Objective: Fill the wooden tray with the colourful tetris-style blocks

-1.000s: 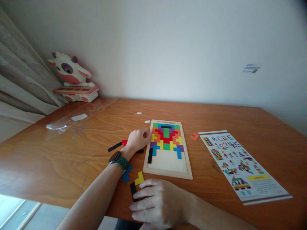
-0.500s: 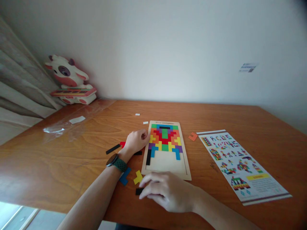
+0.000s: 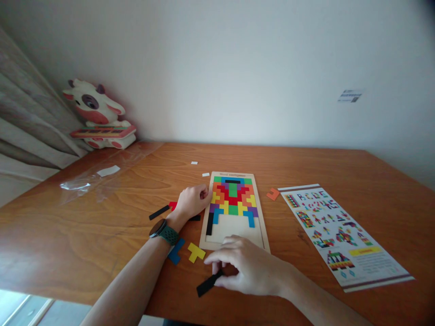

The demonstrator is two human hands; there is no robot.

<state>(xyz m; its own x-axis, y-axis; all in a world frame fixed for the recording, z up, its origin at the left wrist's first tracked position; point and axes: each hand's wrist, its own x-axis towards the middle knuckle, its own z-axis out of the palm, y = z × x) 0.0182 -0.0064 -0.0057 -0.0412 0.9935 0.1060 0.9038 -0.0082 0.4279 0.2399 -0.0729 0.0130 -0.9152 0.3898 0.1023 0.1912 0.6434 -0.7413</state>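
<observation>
A wooden puzzle tray [image 3: 206, 240] lies mid-table, its far half filled with coloured block pieces and its near part bare. My left hand [image 3: 192, 200] rests with curled fingers against the tray's left edge, a watch on its wrist. My right hand [image 3: 248, 267] sits just before the tray's near edge, fingers pinching one end of a long black piece [image 3: 205, 286]. A yellow piece [image 3: 196, 252] and a blue piece [image 3: 176, 251] lie loose to its left. Another black bar [image 3: 158, 212] and a red piece [image 3: 174, 205] lie beside my left wrist.
A printed pattern sheet [image 3: 340, 231] lies at the right, with an orange piece [image 3: 273, 194] between it and the tray. A cow toy [image 3: 98, 115] stands in the far left corner by a curtain. Clear plastic wrap [image 3: 88, 181] lies at the left.
My right hand has moved right and forward along the table's near edge and taken hold of the black piece, turning it. The yellow piece now lies uncovered. My left hand has stayed put.
</observation>
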